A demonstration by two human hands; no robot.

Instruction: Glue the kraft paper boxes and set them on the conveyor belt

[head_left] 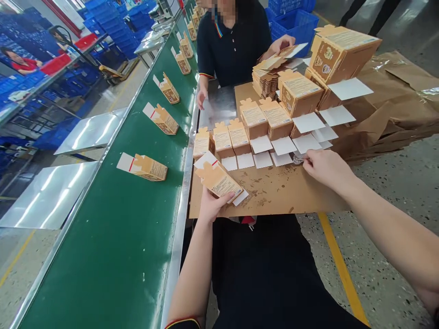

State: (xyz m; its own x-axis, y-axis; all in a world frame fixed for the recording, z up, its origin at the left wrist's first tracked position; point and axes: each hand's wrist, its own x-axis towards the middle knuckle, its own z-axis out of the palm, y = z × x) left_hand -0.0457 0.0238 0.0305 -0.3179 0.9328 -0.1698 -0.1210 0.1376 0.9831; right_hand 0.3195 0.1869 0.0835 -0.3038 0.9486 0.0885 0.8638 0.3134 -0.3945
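Note:
My left hand (pixel 211 204) grips a small brown carton (pixel 219 180) with a white flap, held just above the near left of the cardboard sheet (pixel 274 194). My right hand (pixel 324 165) reaches over the sheet's right side, fingers pinched on a small clear, shiny item (pixel 297 158) that I cannot name. Just beyond it stand rows of opened brown cartons (pixel 255 121) with white flaps (pixel 283 145) laid forward. A larger carton (pixel 339 50) tops the pile at the back right.
A green conveyor belt (pixel 113 246) runs along the left, carrying several cartons such as the nearest conveyor carton (pixel 146 167). A person in a dark shirt (pixel 233 43) across the sheet handles a stack of flat cartons (pixel 265 77). Brown paper (pixel 391 105) lies right. Blue crates (pixel 295 23) stand behind.

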